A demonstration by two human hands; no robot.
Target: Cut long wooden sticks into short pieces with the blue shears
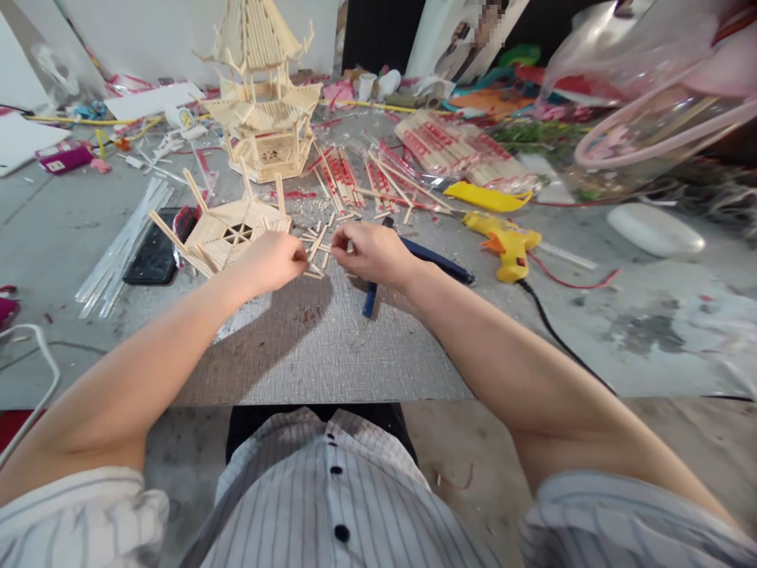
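Note:
My left hand (273, 263) and my right hand (371, 252) meet over a grey mat (307, 339), both pinched on short cut wooden sticks (316, 246) lying in a small pile between them. Just left of my left hand lies a flat stick-built roof panel (228, 233) with long sticks poking out of it. Behind it stands a tall pagoda model (263, 87) made of the same sticks. A blue-handled tool (434, 262) lies under and beside my right wrist.
A yellow glue gun (509, 244) with a black cord lies to the right. Packs of chopsticks (455, 150) and a yellow comb-like piece (485, 197) sit behind. A black phone (154, 252) and clear glue sticks (121, 248) lie left. Clear plastic bowls (656, 95) are at the far right.

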